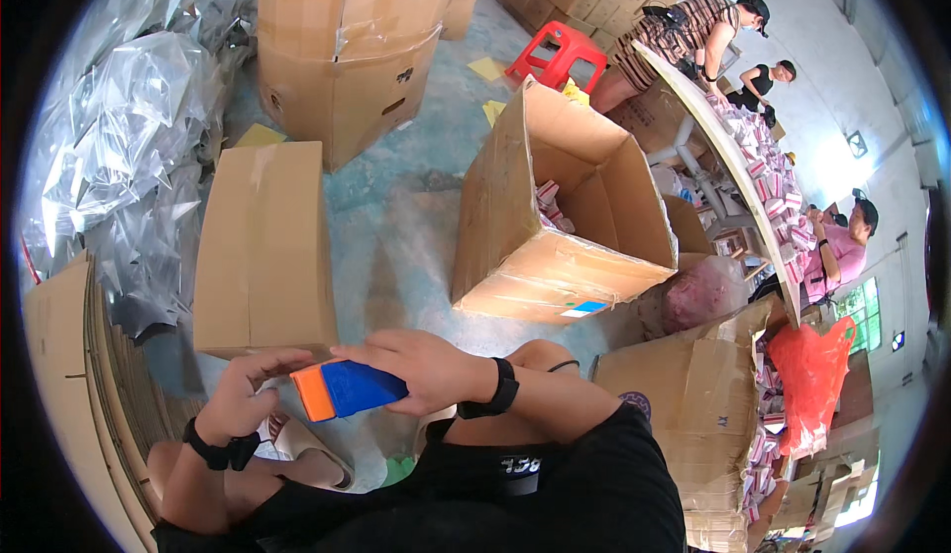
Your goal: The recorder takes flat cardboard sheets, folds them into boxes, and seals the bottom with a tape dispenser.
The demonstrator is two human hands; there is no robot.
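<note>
My right hand [421, 367] is closed over a blue and orange boxy thing [364, 388], its fingers lying across the blue part; I cannot make out its exact kind. The orange end points left. My left hand [241, 394] is beside that end, thumb and fingers apart, fingertips at or just short of its upper edge. Directly beyond both hands stands a closed brown carton [260, 246], its near edge close to my left fingers. Both wrists wear black bands.
An open carton [510, 246] with small pink and white packs stands ahead right. A taller carton [347, 67] is farther off. Silvery plastic film [129, 147] and flat cardboard [74, 355] line the left. People work at a pack-covered table [728, 147]; another carton [684, 414] is near right.
</note>
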